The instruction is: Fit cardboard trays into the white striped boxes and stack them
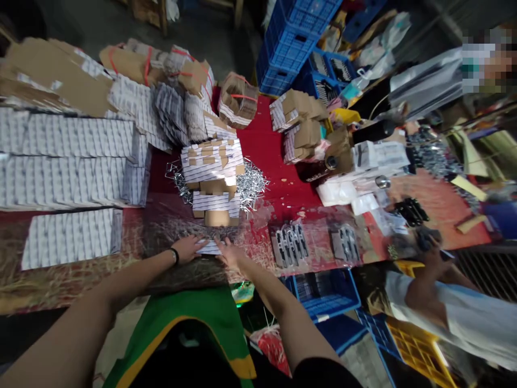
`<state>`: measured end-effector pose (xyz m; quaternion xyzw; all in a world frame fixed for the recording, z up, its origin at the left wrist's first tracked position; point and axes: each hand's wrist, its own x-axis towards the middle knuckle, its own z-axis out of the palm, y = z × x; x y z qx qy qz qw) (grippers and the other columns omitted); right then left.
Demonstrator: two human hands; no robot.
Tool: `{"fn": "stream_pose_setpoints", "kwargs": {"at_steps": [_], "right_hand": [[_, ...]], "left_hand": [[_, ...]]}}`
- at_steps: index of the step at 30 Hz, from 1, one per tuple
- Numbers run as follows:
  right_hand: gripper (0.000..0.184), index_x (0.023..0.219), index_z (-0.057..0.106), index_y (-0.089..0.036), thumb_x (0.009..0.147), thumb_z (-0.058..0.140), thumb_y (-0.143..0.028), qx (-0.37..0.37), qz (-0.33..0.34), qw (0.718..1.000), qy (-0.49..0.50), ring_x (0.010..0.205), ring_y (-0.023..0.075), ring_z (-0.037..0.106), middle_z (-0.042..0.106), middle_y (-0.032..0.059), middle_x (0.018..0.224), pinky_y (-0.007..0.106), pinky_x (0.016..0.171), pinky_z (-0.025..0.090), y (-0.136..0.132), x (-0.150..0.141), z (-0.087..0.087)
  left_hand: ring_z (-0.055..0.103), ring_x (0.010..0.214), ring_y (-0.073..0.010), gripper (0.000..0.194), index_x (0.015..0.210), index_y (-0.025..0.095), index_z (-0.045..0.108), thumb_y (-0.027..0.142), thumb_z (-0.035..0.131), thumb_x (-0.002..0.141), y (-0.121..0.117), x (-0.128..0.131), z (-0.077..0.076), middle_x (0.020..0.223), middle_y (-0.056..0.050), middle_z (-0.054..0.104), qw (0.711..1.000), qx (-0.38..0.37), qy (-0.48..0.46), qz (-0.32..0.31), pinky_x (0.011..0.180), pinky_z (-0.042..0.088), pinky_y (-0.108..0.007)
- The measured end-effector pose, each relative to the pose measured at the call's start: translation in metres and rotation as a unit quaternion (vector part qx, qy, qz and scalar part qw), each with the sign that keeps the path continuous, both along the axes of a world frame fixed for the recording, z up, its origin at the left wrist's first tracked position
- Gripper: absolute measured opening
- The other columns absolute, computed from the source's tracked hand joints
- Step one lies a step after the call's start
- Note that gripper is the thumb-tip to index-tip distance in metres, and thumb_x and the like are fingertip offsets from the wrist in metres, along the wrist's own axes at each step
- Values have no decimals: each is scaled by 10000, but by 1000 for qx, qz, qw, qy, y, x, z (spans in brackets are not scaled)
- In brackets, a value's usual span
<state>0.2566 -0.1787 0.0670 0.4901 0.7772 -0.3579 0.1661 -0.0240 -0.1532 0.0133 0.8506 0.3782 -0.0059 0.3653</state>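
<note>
Both my hands rest at the near edge of a red-covered table (278,178), on a small white printed card (210,247). My left hand (189,249), with a dark band on the wrist, presses the card's left side with fingers laid flat. My right hand (229,252) holds the card's right edge, fingers closed on it. Just beyond the card stands a stack of striped cards and brown cardboard pieces (213,175), with a heap of small shiny metal parts (251,188) around its base.
Large stacks of white printed sheets (68,161) fill the left. Bundled card packs (301,121) lie at the back. Packs of metal tools (290,243) sit to my right. Blue crates (294,37) stand behind. Another person (440,302) works at the right.
</note>
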Motion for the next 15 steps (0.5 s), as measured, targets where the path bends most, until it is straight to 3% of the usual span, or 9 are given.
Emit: {"fn": "stream_pose_setpoints", "kwargs": {"at_steps": [5, 8, 10, 12, 15], "right_hand": [[941, 1741, 215, -216, 971, 712, -430, 15, 5, 999, -39, 1333, 429, 646, 437, 292, 1661, 533, 1067, 560, -6, -10, -4], [1097, 1740, 214, -191, 863, 835, -410, 65, 19, 995, -69, 1427, 478, 556, 396, 315, 1678, 614, 1158, 473, -22, -18, -3], [1102, 1744, 198, -198, 870, 821, -445, 95, 10, 992, -83, 1444, 477, 533, 392, 308, 1682, 642, 1188, 428, -28, -24, 0], [963, 1729, 266, -220, 936, 730, -507, 92, -17, 992, -84, 1438, 461, 536, 453, 278, 1653, 666, 1194, 402, -25, -27, 6], [601, 1546, 587, -289, 1010, 596, -561, 53, -75, 993, -75, 1408, 455, 553, 624, 198, 1512, 710, 1176, 376, 5, -27, 17]], "left_hand": [[563, 1433, -413, 740, 1550, 273, 596, 393, 797, 848, -11, -1, 1, 1657, -231, 481, 999, 0, 48, -1, 1180, 435, -537], [310, 1606, -488, 886, 1611, 220, 526, 393, 836, 799, -28, 8, 3, 1741, -263, 316, 998, 39, 57, -1, 1278, 231, -665], [227, 1638, -489, 939, 1644, 217, 477, 368, 832, 787, -33, 22, 7, 1749, -254, 303, 998, 39, 50, -4, 1297, 142, -692], [324, 1598, -489, 932, 1661, 238, 446, 331, 800, 804, -31, 40, 14, 1707, -247, 398, 998, 16, 55, 6, 1275, 212, -690], [552, 1403, -476, 921, 1637, 263, 471, 296, 809, 780, -22, 59, 25, 1594, -246, 534, 996, -7, 82, 39, 1144, 426, -614]]}}
